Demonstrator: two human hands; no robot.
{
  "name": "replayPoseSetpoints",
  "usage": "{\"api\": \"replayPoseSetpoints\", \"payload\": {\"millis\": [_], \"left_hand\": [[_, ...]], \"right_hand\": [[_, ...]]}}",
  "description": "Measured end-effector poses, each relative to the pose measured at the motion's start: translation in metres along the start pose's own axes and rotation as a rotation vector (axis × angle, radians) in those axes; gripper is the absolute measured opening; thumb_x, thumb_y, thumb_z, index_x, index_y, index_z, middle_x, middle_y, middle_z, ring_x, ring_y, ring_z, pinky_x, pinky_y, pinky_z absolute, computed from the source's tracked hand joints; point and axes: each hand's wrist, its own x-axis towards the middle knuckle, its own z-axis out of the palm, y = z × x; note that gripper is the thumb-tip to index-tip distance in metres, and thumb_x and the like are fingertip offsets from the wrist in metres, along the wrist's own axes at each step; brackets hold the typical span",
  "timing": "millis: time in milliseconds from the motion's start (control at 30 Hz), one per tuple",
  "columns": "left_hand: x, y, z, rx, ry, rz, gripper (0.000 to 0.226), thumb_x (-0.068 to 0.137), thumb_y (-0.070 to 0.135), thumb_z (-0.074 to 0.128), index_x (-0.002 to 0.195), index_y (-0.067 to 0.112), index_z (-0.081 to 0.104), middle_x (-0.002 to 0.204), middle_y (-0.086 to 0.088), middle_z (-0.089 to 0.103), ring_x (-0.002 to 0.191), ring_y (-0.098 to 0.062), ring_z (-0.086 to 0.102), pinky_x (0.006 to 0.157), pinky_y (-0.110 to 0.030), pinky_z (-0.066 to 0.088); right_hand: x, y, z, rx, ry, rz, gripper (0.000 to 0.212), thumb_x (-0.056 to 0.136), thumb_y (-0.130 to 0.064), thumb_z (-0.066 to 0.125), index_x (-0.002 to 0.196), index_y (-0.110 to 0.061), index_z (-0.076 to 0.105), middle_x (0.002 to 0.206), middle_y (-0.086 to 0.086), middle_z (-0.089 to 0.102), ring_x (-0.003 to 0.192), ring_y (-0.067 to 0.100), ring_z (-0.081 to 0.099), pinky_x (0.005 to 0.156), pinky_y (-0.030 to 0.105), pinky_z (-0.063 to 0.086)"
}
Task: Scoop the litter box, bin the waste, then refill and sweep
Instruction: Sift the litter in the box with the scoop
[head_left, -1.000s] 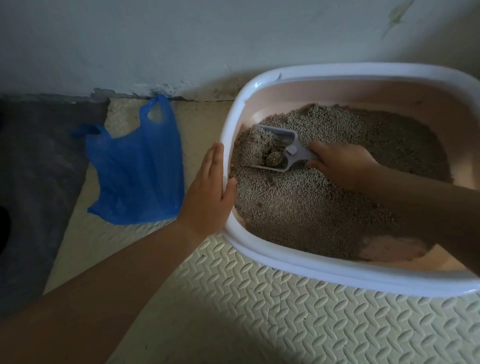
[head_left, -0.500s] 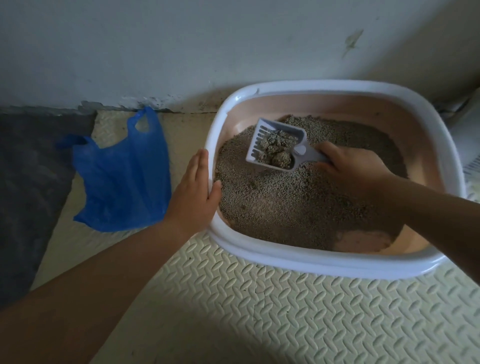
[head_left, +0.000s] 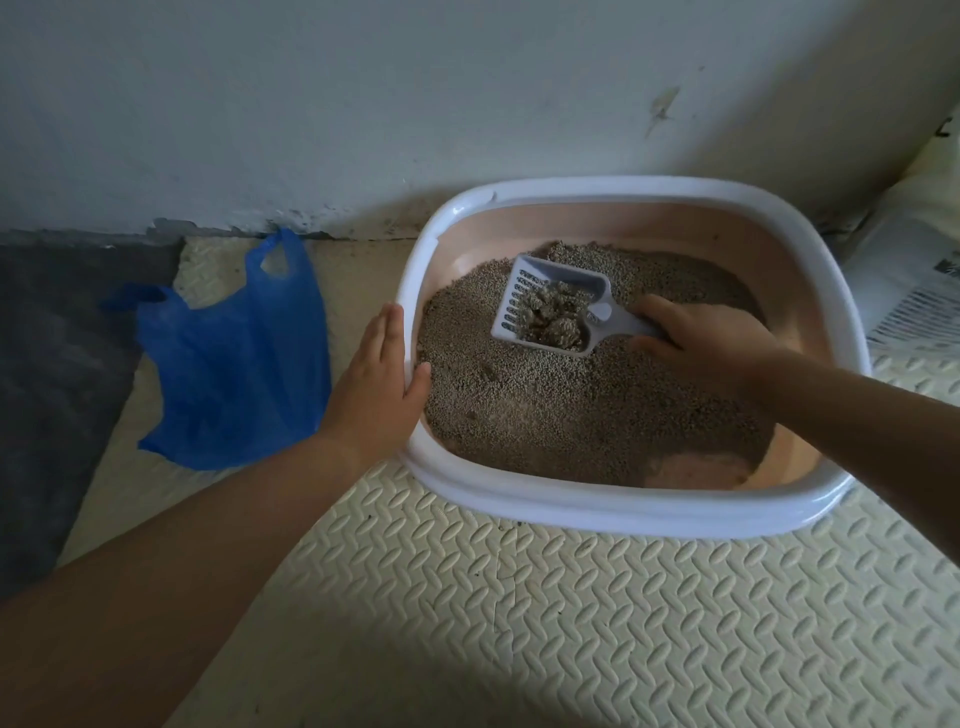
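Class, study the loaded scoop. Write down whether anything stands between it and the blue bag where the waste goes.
Yes: the left rim of the litter box stands between the scoop and the bag, and the left hand rests on that rim. The scoop would likely need lifting over both.

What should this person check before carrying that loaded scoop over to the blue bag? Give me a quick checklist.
1. Right hand grips the scoop by its handle: ok.
2. Clumps sit well inside the scoop: ok.
3. Scoop fully sifted: cannot tell.
4. Left hand rests flat against the litter box rim, steadying it: ok.
5. Blue bag mouth open for the waste: not ok, it lies flat on the mat, and neither hand is free to hold it open.
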Motion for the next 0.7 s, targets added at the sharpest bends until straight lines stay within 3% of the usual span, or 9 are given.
{"api": "replayPoseSetpoints", "payload": {"millis": [233,467,700], "left_hand": [[-0.001,0.000,-0.001,-0.006,-0.011,-0.009,0.069,0.100,0.034,0.037,0.153,0.010,0.001,0.161,-0.007,0.000,0.148,-0.021,0.005,0.118,-0.038,0.016],[-0.001,-0.001,0.000,-0.034,-0.008,-0.012,0.067,0.100,0.034,0.035,0.153,0.012,0.000,0.161,-0.005,-0.001,0.148,-0.018,0.003,0.119,-0.037,0.014],[0.000,-0.004,0.003,-0.066,0.008,-0.006,0.066,0.101,0.032,0.036,0.153,0.012,0.001,0.161,-0.005,0.000,0.148,-0.019,0.006,0.118,-0.036,0.016]], "right_hand": [[-0.007,0.007,-0.005,-0.041,0.012,-0.029,0.037,0.093,-0.042,0.047,0.126,-0.026,0.048,0.103,0.003,0.066,0.088,0.027,0.062,0.063,0.030,0.035],[0.007,0.015,-0.013,-0.225,-0.170,-0.078,0.031,0.091,-0.043,0.048,0.120,-0.035,0.056,0.100,-0.004,0.068,0.092,0.021,0.063,0.074,0.031,0.049],[0.025,-0.011,0.005,-0.286,-0.199,-0.145,0.025,0.093,-0.044,0.044,0.110,-0.034,0.059,0.090,-0.008,0.065,0.086,0.018,0.062,0.065,0.026,0.043]]}}
